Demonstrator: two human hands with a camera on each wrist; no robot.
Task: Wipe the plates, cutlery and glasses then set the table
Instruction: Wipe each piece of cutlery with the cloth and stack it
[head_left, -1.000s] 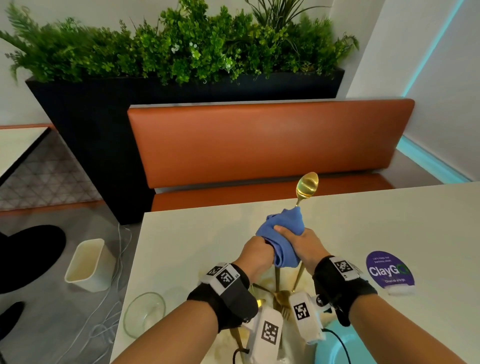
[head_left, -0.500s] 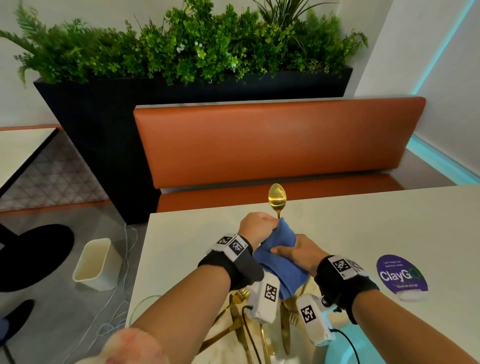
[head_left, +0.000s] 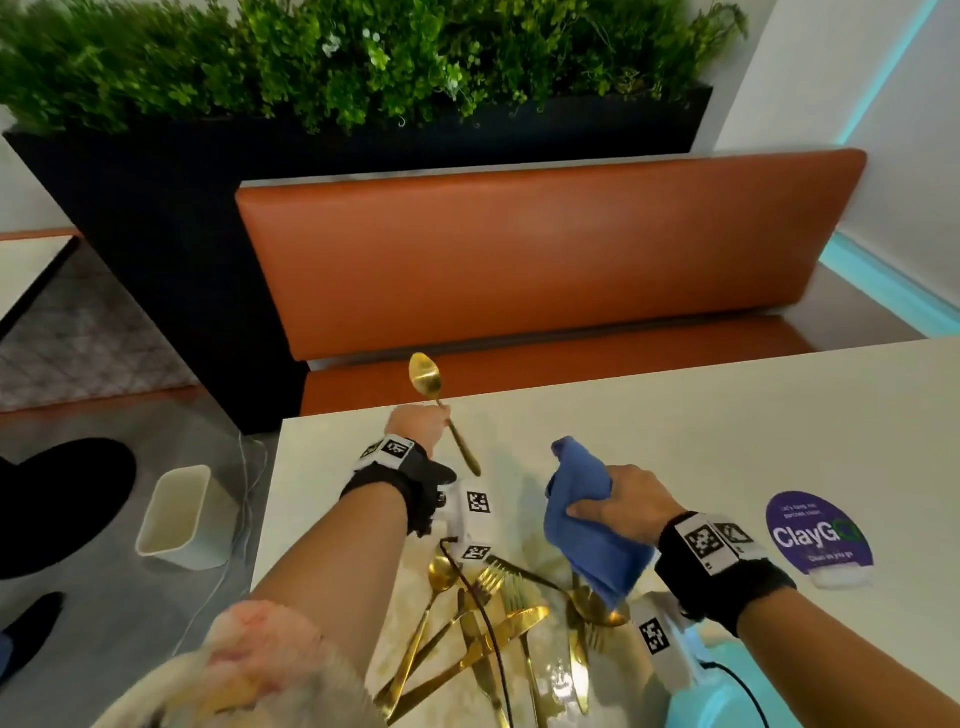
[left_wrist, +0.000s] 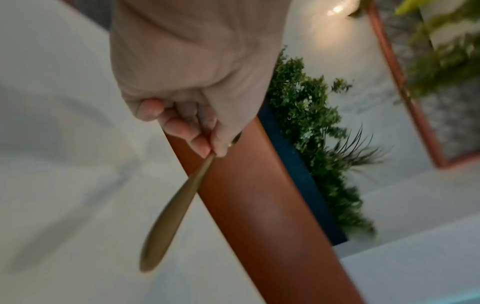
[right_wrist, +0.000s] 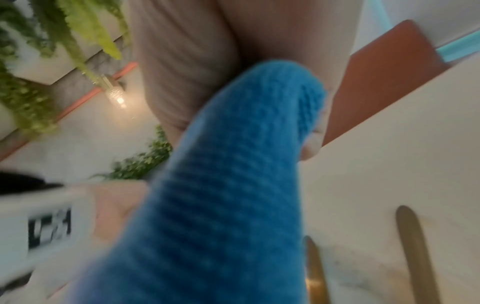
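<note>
My left hand (head_left: 423, 423) grips a gold spoon (head_left: 427, 378) by the middle of its handle, bowl up, over the far left part of the white table (head_left: 675, 415). The left wrist view shows thumb and fingers pinching the spoon's handle (left_wrist: 171, 207). My right hand (head_left: 618, 506) holds a bunched blue cloth (head_left: 582, 512), apart from the spoon and to its right; the cloth (right_wrist: 228, 185) fills the right wrist view. Below both hands, several gold forks, knives and spoons (head_left: 493, 623) lie piled on a marbled plate (head_left: 415, 597) near the front edge.
A purple round sticker (head_left: 815, 535) lies on the table at the right. A pale blue plate (head_left: 727, 696) shows at the bottom right. Beyond the table stand an orange bench (head_left: 545, 249) and a black planter (head_left: 156, 182). A white bin (head_left: 179, 512) stands on the floor at left.
The hands have parted: the left one carried the spoon out of the cloth and to the left, while the right one moved right with the cloth.
</note>
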